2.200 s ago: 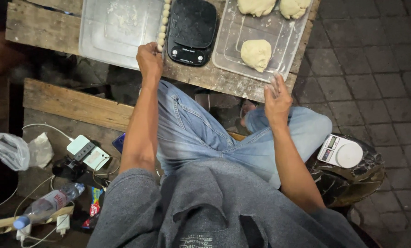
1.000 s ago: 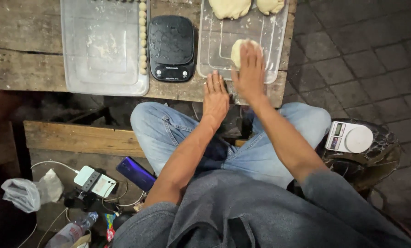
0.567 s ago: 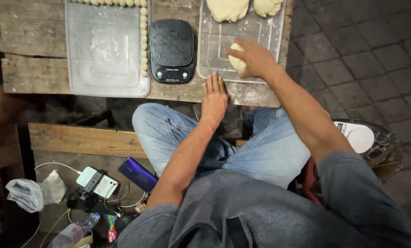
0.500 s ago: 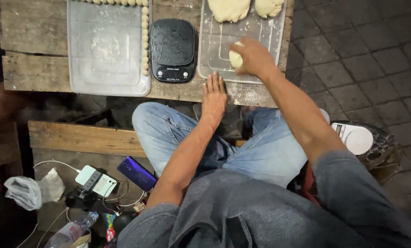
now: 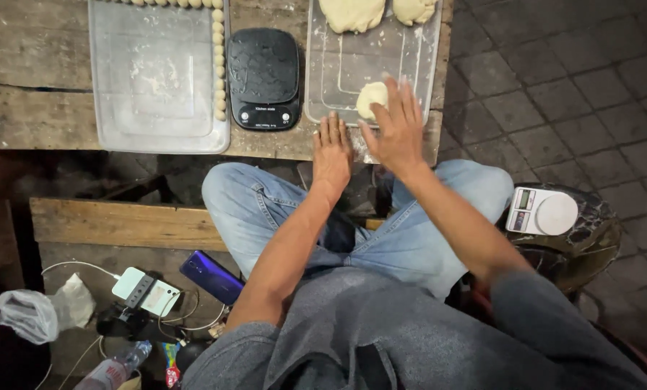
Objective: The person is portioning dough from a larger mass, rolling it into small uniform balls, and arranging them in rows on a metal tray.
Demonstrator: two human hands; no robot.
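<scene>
My right hand hovers with fingers spread over the near edge of a clear plastic tray, just below a small pale dough piece. The hand holds nothing. My left hand lies flat and open on the wooden table edge, right beside that tray. Two larger dough lumps sit at the tray's far end. A black kitchen scale stands to the left of the tray.
A clear lidded tray edged with small dough balls sits left of the scale. A white scale rests on a round stool at the right. A phone, power bank, cables, bottle and plastic bag lie on the bench at the left.
My right hand has come off the small dough piece and pulled back toward me, fingers spread. My left hand has slid up to the tray's near edge.
</scene>
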